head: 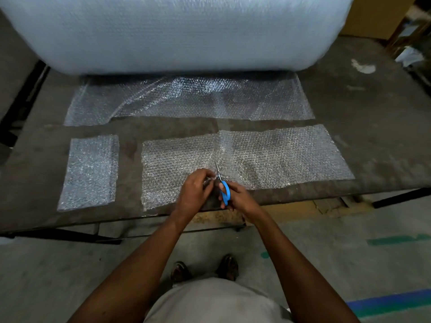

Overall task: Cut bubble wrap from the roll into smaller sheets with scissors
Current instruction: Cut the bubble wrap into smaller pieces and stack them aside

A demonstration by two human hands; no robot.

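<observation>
The right hand [240, 199] has its fingers curled through the blue handles of the scissors [222, 186], low in the middle of the frame, with the blades pointing up the picture into the wrap. Just beside it, the left hand [196, 188] pinches the near edge of the strip [279, 157], bunching it a little against the blades. Whether the blades are parted or closed I cannot tell; they look like one thin line.

The cut appears to have just begun at the near edge of the strip, roughly at its middle. A faint crease runs on up from the blade tips toward the far edge, and none of that line looks severed yet.

Outward from there, one small sheet [89, 171] lies finished at the left of the frame, well apart from the strip. So I would judge one piece done, a second on the way, and the rest of the strip still to be divided.

Above, a loose length of wrap [186, 99] trails across the table [373, 113] from under the big roll [175, 31] filling the top of the frame. Plenty is left.
</observation>
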